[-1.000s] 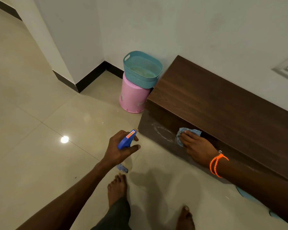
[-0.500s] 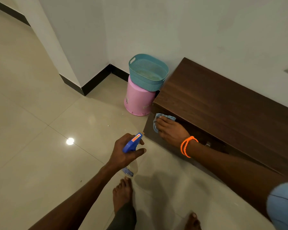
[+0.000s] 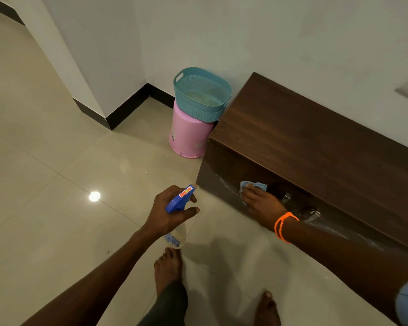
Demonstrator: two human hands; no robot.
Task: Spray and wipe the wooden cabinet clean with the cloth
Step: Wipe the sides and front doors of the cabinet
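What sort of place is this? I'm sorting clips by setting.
Most likely a room in a home. A low wooden cabinet stands against a plain white wall on a glossy tiled floor, and beside it a teal basket sits on a pink plastic tub.

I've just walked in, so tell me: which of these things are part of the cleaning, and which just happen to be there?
Part of the job:
wooden cabinet
blue cloth under the right hand
spray bottle in the left hand

Just there:
teal basket
pink bucket beneath it
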